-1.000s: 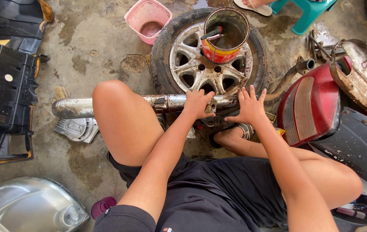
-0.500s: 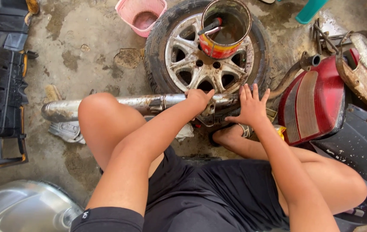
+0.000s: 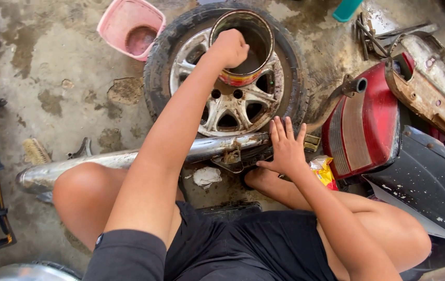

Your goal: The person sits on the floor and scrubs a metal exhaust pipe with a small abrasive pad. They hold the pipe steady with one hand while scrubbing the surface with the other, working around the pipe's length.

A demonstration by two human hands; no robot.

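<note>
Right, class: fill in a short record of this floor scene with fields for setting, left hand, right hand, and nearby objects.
Setting: stained concrete floor, person seated with knees bent
Left hand: closed in a fist at the rim of the metal can
Can position: standing on the car wheel, which lies flat
Right hand: fingers spread, pressing the exhaust pipe
Nearby: pink tub, red tail light, scrub brush
</note>
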